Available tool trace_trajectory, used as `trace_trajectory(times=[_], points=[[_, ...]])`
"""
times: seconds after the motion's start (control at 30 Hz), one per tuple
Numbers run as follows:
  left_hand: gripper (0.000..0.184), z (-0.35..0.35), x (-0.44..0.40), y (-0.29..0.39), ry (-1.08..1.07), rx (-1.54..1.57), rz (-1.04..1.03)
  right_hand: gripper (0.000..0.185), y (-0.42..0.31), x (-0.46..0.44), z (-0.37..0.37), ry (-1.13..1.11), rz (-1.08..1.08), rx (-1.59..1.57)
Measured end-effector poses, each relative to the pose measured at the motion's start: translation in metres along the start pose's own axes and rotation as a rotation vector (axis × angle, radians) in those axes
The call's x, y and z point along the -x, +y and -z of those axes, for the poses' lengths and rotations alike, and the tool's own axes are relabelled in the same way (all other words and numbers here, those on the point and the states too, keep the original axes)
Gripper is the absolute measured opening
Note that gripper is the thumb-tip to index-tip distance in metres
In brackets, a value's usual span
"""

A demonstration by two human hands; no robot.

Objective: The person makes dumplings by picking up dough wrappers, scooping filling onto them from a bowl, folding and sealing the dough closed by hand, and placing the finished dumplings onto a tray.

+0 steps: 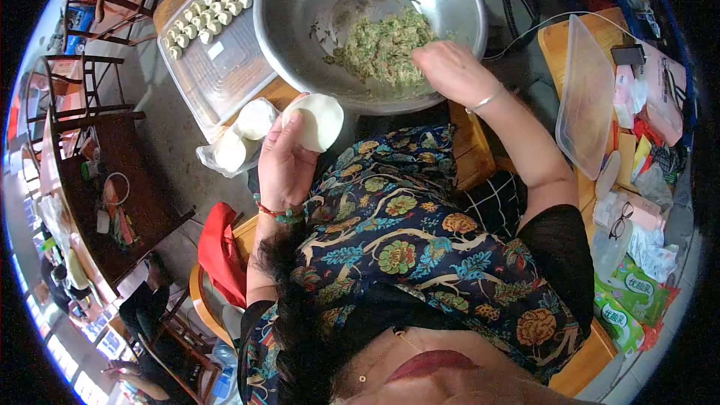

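Observation:
My left hand (283,161) holds a round white dumpling wrapper (322,124) between thumb and fingers, to the left of and below a large metal bowl (300,0). A chopped green and pinkish filling (379,45) lies inside that bowl. Over the bowl's right part is my right hand (457,71), fingers bunched at the edge of the filling; whatever they grip is hidden. Beside my left hand sit more white wrappers (257,118) in and near a clear plastic bag (221,165). Several folded dumplings (214,11) stand in rows at the far end of a clear plastic tray (214,86).
A clear plastic lid (581,97) leans at the right, near packets, glasses (621,221) and green bags (637,292). A red cloth (221,251) hangs over a chair at left. Wooden chairs, a dark table (124,187) and another person (150,375) are farther left.

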State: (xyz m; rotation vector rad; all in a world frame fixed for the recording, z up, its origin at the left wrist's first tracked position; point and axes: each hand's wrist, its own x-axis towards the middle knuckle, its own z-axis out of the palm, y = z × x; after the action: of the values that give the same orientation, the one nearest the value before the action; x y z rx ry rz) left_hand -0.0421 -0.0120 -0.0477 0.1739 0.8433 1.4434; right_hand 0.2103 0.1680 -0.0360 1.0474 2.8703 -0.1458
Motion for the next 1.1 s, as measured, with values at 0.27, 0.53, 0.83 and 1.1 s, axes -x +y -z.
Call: trace_trajectory(times=[0.27,0.53,0.83,1.1], points=[[0.035,0.005,-0.019,-0.013,0.036,0.037,-0.053,0.009,-0.012,-0.007,0.026,0.204,0.126,-0.094],[0.035,0.01,-0.032,-0.02,0.079,0.025,-0.06,0.004,-0.011,-0.032,-0.011,0.305,0.241,-0.053],[0.036,0.012,-0.036,-0.02,0.064,0.038,-0.067,0.006,-0.008,-0.016,-0.016,0.061,0.277,-0.112],[0.036,0.012,-0.033,-0.019,0.061,0.015,-0.061,0.003,-0.009,-0.025,-0.011,0.134,0.27,-0.057]])
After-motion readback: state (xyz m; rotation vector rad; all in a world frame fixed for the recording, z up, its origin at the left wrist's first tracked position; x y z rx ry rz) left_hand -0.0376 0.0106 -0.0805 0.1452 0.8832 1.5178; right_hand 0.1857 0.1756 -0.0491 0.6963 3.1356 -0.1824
